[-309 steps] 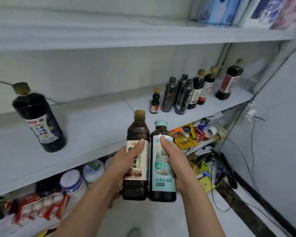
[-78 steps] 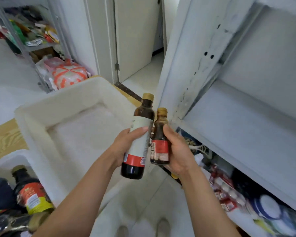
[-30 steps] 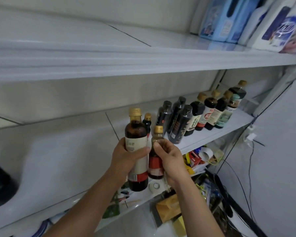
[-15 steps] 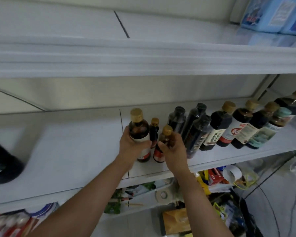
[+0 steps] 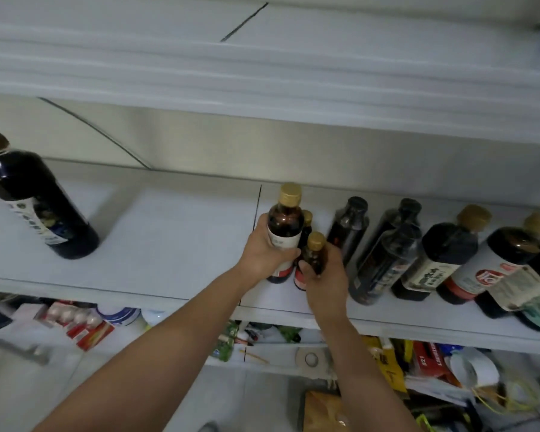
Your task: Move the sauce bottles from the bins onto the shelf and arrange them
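Sauce bottles just reached the white shelf [image 5: 169, 238]: a tall brown glass bottle [image 5: 286, 227], a small red-labelled bottle [image 5: 315, 255]. Left hand [image 5: 262, 254] and right hand [image 5: 326, 282] still wrap their fingers round them; only release remains.

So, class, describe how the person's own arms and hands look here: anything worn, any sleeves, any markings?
Both arms are bare as far as the frame shows: no sleeve on the left forearm or right forearm. The left hand and right hand wear no gloves. No watch, bracelet, ring or marking shows, though the picture is slightly blurred.
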